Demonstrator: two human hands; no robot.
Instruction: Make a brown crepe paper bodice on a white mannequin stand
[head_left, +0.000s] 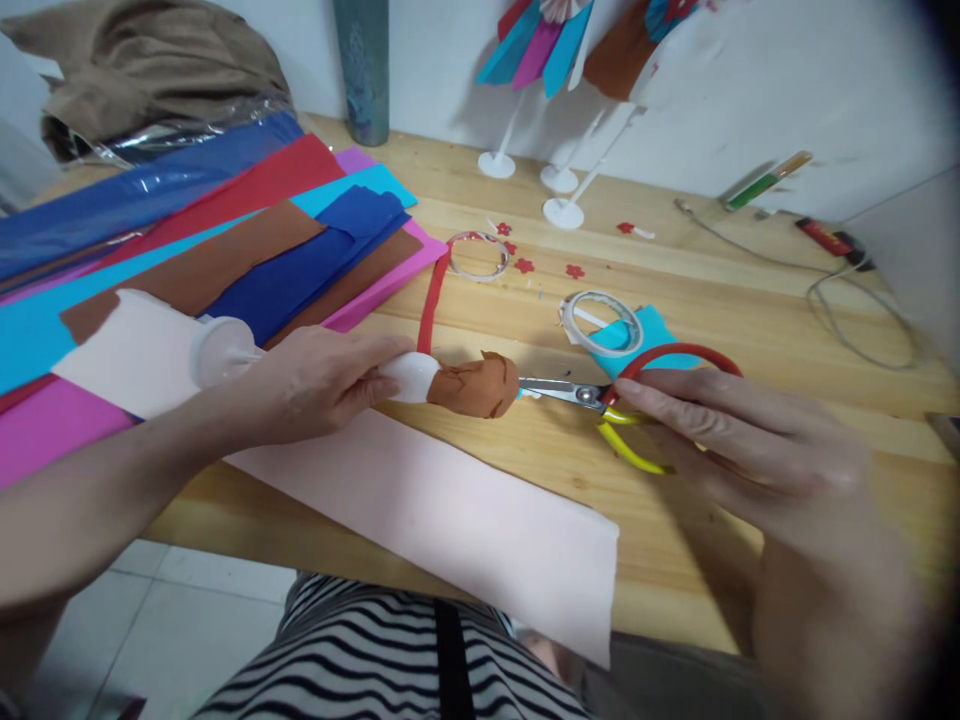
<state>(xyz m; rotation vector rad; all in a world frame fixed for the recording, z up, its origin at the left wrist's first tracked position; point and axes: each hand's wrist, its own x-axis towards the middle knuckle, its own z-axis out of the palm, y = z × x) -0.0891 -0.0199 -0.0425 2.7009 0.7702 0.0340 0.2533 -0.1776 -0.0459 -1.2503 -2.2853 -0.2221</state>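
My left hand [341, 385] grips a white plastic stand by its rounded white end [415, 378], which points right. The stand's round base [217, 352] shows behind my wrist. Brown crepe paper [474, 386] is wrapped around the far part of the rounded end. In my right hand [739, 430] is a pair of scissors [585, 394] with one red and one yellow handle. Its blade tips reach the edge of the brown paper; whether they are cutting it I cannot tell. A long pale pink paper strip [480, 520] lies below both hands.
Coloured crepe paper sheets [180, 230] pile up at the left. Rolls of tape [602, 322] lie near a turquoise paper piece [656, 330]. Red paper flowers [524, 266] are scattered behind. White stands [564, 212] with paper dresses stand by the wall, near a bottle [364, 80].
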